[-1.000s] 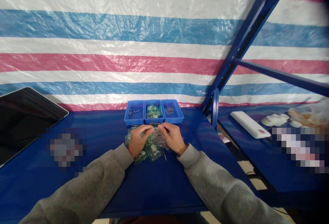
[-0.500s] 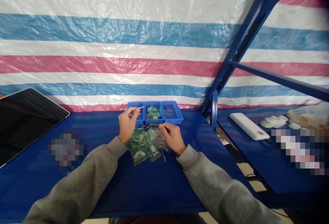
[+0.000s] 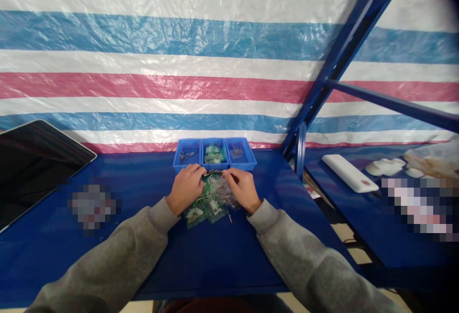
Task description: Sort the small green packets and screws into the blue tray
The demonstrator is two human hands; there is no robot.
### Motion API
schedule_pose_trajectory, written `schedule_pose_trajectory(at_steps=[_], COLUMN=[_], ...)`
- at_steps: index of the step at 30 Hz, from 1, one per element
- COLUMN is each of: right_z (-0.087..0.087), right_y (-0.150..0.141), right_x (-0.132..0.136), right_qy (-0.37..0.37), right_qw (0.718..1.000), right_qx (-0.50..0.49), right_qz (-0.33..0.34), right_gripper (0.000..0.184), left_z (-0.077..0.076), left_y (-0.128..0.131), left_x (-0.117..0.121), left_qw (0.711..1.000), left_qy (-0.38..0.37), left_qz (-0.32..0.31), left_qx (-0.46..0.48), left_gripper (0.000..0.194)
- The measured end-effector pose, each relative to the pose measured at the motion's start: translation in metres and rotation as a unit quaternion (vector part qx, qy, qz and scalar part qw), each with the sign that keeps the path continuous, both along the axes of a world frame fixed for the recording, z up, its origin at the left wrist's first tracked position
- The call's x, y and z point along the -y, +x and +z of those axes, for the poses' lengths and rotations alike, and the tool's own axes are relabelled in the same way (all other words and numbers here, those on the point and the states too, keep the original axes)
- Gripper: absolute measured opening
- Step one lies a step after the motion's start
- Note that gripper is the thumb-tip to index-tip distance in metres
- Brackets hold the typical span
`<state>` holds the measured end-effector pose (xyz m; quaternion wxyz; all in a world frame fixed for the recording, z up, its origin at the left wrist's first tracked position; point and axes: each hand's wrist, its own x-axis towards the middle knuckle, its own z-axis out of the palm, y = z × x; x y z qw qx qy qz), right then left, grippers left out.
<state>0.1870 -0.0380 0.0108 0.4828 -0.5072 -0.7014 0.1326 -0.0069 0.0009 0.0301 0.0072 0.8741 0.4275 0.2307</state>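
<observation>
My left hand (image 3: 187, 186), fingers curled together, is at the left end of a slim dark metallic piece (image 3: 214, 173); what those fingertips grip is hidden. With thumb and fingers pinched, my right hand (image 3: 244, 189) holds the right end of that piece. Beneath both hands lies a pile of small clear and greenish plastic bags (image 3: 214, 207) with thin metal parts in them. One loose thin metal pin (image 3: 230, 216) sticks out at the pile's lower right. Just beyond the hands, the left blue bin (image 3: 176, 161) contains several small metal pins (image 3: 186, 155).
The middle blue bin (image 3: 215, 165) holds greenish bags, and the right one (image 3: 247, 163) a clear bag. A dark-screened device (image 3: 39, 164) lies at left beside a blurred item (image 3: 93, 206). Rightward are a blue metal frame (image 3: 300, 152) and a white oblong device (image 3: 349, 173).
My left hand has come from above the left bin, where it pinched a small pin, down to the pile beside my right hand. Metal pins now show in that bin.
</observation>
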Motion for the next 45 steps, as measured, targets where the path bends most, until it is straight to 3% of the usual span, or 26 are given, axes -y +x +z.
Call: schedule_pose_trajectory(at_steps=[5, 9, 16, 19, 22, 25, 28, 34, 39, 45], right_z=[-0.001, 0.0, -0.001, 0.0, 0.002, 0.003, 0.002, -0.005, -0.007, -0.005], right_y=[-0.001, 0.0, 0.001, 0.001, 0.0, -0.002, -0.004, -0.004, -0.003, -0.006], right_x=[0.0, -0.001, -0.001, -0.001, 0.0, 0.001, 0.001, -0.001, -0.001, 0.0], right_qy=[-0.005, -0.003, -0.007, -0.012, -0.004, -0.007, -0.025, -0.029, -0.03, -0.045], right_qw=[1.0, 1.0, 1.0, 1.0, 0.999, 0.996, 0.993, 0.995, 0.995, 0.993], right_qx=[0.01, 0.007, 0.009, 0.005, -0.039, -0.086, -0.087, -0.082, -0.087, -0.078], right_qz=[0.008, 0.004, 0.011, 0.006, 0.001, 0.03, 0.075, 0.049, 0.048, 0.079], right_gripper=[0.038, 0.038, 0.036, 0.034, 0.026, 0.03, 0.023, 0.024, 0.023, 0.015], left_z=[0.009, 0.01, 0.002, 0.01, 0.016, 0.011, 0.0, -0.017, -0.023, -0.023], left_y=[-0.009, -0.014, -0.013, -0.01, -0.004, 0.006, 0.018, 0.029, 0.027, 0.026], left_x=[0.002, -0.002, -0.001, 0.004, 0.008, 0.011, 0.014, 0.02, 0.022, 0.022], left_qw=[0.996, 0.993, 0.983, 0.993, 0.991, 0.936, 0.872, 0.814, 0.823, 0.829], left_qy=[-0.018, 0.001, 0.041, 0.068, 0.052, -0.045, -0.134, -0.24, -0.29, -0.279], left_qz=[-0.053, -0.045, -0.009, 0.003, 0.019, 0.021, 0.02, -0.015, -0.053, -0.059], left_qx=[-0.076, -0.11, -0.177, -0.097, 0.118, 0.348, 0.47, 0.528, 0.485, 0.481], left_gripper=[0.038, 0.04, 0.013, 0.016, 0.018, 0.02, 0.022, 0.028, 0.025, 0.021])
